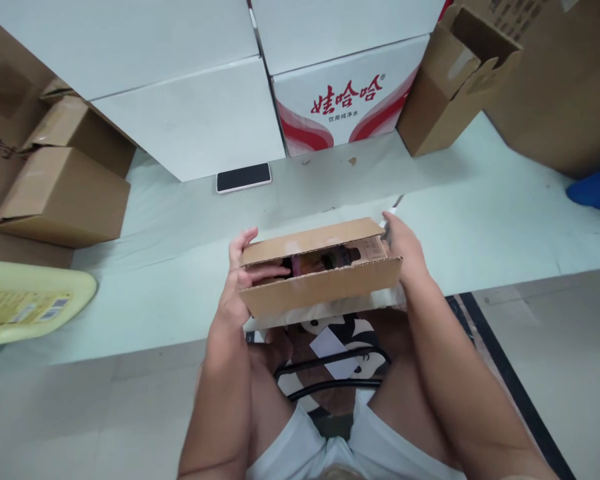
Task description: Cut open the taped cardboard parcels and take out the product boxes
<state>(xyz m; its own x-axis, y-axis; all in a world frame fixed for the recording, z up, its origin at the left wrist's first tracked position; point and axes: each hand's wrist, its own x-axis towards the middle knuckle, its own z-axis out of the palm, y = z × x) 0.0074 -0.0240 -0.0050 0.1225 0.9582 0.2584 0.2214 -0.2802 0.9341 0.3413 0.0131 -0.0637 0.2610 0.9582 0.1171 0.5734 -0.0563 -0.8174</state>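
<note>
I hold a long brown cardboard box point(320, 283) at the near edge of a pale green table point(480, 233), above my lap. My left hand point(240, 280) grips its left end, thumb over the top flap and fingers reaching into the gap between the flaps. My right hand point(405, 257) clasps the right end. Through the half-open top a dark bottle with a pinkish label point(325, 260) lies lengthwise inside the box.
Large white cartons point(190, 113), one with red print point(350, 107), stand at the back. Brown boxes sit at the left point(65, 193) and back right point(450, 87). A black phone point(243, 177) lies before the cartons. A yellow tray point(30, 300) is at left, something blue point(597, 190) at right.
</note>
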